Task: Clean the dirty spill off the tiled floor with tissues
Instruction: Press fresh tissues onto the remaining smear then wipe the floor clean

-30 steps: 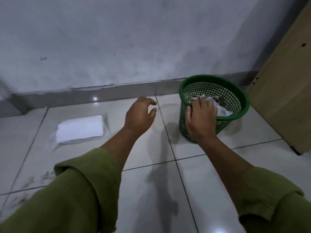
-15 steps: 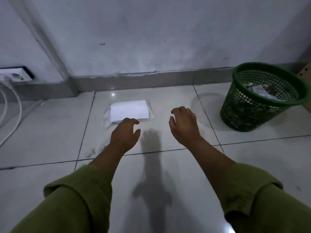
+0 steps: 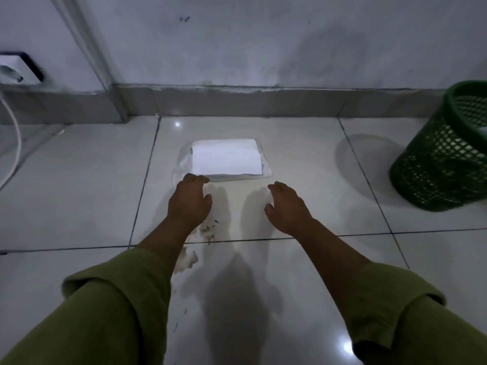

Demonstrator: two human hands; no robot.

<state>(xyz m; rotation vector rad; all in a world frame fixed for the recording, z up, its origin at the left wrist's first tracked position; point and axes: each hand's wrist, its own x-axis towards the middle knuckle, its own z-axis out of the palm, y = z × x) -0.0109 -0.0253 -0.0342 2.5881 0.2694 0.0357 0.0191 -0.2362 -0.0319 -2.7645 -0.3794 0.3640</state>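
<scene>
on the far-middle tile the tissue stack (image 3: 226, 158) lies flat. left hand (image 3: 189, 204) at its near-left corner, fingers loosely curled, nothing held; right hand (image 3: 286, 206) just near of it, relaxed, empty. step, prob: fetching a tissue. next: pinch top sheet only, then wipe brown spill (image 3: 208, 230) by left wrist. bin (image 3: 442, 164) well right, wall beyond; plenty room.

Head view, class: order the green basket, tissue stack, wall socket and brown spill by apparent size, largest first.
1. green basket, though cropped at the frame edge.
2. tissue stack.
3. brown spill and wall socket: too alike to rank.
</scene>
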